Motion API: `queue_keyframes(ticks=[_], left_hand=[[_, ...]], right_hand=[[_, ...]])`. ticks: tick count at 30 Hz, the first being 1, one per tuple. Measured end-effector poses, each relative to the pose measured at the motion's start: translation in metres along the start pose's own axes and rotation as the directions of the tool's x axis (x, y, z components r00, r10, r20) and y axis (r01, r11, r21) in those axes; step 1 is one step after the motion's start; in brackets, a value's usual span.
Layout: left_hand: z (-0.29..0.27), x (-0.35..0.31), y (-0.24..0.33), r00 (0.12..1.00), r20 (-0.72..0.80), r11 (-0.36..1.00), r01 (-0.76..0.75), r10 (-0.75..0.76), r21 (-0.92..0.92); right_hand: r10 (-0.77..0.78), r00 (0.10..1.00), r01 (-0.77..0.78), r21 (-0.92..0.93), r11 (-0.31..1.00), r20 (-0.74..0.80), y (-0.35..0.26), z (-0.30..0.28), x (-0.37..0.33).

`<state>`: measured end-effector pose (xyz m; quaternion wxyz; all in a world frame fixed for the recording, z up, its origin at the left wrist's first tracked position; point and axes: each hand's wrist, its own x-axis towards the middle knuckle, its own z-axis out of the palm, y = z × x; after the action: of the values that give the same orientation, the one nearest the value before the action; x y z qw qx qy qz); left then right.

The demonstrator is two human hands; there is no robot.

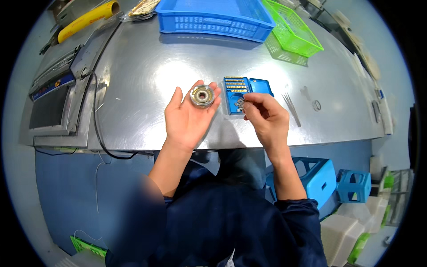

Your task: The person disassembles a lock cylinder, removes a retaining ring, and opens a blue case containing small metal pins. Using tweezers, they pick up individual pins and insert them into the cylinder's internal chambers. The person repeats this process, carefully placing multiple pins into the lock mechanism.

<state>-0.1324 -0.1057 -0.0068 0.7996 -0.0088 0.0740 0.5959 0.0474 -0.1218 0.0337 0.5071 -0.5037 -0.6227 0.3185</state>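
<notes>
holding the left hand [184, 122] palm up over the table [147, 124], spreading its thumb and fingers. resting a round part [202, 96] on those fingers without clasping it, showing a dark centre hole inside silvery and golden bands. curling the right hand [270, 119] at the near side of a small blue box [227, 103], drawing thumb and forefinger close together over its loose pieces; not being able to tell whether pinching one of them. setting the round part well apart from the right fingertips, placing the left wall of the box between.

crossing the front edge of the table with both wrists. giving a wide stretch of shiny metal between the box and a large blue crate [216, 26] at the far side, and another between the left hand and a black cable [95, 111]. lying tweezers [291, 109] near the right hand, on its right, then a small metal ring [316, 105] farther out.

holding rows of small golden pieces [235, 83] in the far part of the box and loose silvery pieces [239, 104] in the near part, opening its lid [261, 86] out to the right. standing a bright green basket [297, 33] just beside the crate.
</notes>
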Motion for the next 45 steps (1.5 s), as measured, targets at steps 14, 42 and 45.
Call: queue_keyframes(ticks=[14,42,45], left_hand=[[0.015,-0.009,-0.014,0.999,0.032,1.000,0.029,-0.029,-0.004],[0.011,-0.010,-0.019,0.998,0.069,1.000,0.008,-0.009,0.011],[0.010,-0.011,-0.019,0.998,0.055,1.000,0.002,-0.003,0.012]], right_hand=[[-0.012,1.000,0.012,0.067,0.998,0.002,-0.016,0.016,-0.023],[-0.305,0.952,0.298,-0.275,0.914,0.021,-0.008,0.041,-0.021],[-0.304,0.952,0.299,-0.263,0.917,0.021,-0.007,0.042,-0.021]])
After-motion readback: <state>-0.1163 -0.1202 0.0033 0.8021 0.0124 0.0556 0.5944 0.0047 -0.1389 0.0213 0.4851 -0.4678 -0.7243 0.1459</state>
